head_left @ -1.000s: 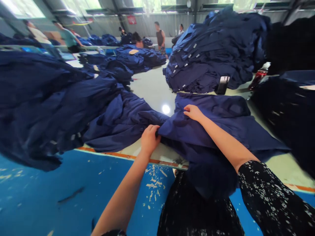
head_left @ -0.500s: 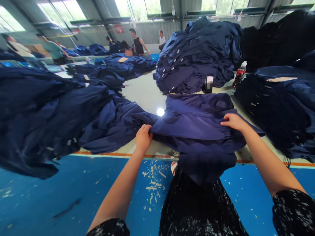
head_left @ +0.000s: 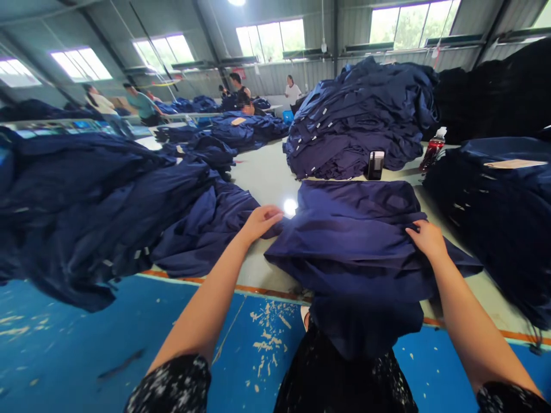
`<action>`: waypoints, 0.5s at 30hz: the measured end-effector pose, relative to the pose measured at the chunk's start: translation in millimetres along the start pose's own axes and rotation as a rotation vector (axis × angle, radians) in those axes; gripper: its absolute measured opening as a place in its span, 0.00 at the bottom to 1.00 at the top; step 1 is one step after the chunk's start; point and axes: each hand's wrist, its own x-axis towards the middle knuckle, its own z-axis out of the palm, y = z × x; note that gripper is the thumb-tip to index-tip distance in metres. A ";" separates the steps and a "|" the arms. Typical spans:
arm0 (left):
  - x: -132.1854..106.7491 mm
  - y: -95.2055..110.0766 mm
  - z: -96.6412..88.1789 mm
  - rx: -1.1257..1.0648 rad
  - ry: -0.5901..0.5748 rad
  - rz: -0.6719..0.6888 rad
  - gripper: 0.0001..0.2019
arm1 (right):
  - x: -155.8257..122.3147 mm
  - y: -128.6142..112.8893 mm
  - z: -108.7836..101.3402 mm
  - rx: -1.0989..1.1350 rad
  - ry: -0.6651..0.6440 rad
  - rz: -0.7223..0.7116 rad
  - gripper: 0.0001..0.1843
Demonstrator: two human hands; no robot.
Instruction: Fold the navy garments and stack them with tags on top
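A navy blue garment [head_left: 353, 241] lies spread on the table before me, its near part draping over the front edge against my dark skirt. My left hand [head_left: 262, 222] hovers at the garment's upper left side, fingers stretched out with a small gap to the thumb; it appears to hold nothing. On the right, my right hand [head_left: 426, 235] pinches the garment's fabric between thumb and fingers. A heap of navy garments [head_left: 129, 195] lies to the left, and part of it reaches under my left hand.
Behind the garment rises a tall navy pile [head_left: 365, 115], with a phone [head_left: 376, 166] leaning against it. A bottle of red drink [head_left: 433, 150] stands beside another dark pile [head_left: 486, 201] bearing a cardboard piece [head_left: 515, 164]. Several people are farther back. The table edge [head_left: 258, 291] borders blue floor.
My left hand has let go of the garment's left edge and moved up; that edge has dropped flat. My right hand still grips the right side. The view has tilted up and shifted left.
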 end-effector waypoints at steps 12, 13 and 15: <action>128.1 -27.9 50.7 -0.016 -0.352 0.167 0.13 | -17.2 1.9 0.1 0.171 0.212 -0.050 0.15; 127.9 -30.2 48.5 -0.030 -0.361 0.160 0.14 | -17.0 1.7 0.5 0.136 0.177 -0.039 0.15; 126.5 -34.0 46.1 0.026 -0.414 0.134 0.16 | -17.1 0.1 0.6 0.053 0.097 -0.009 0.15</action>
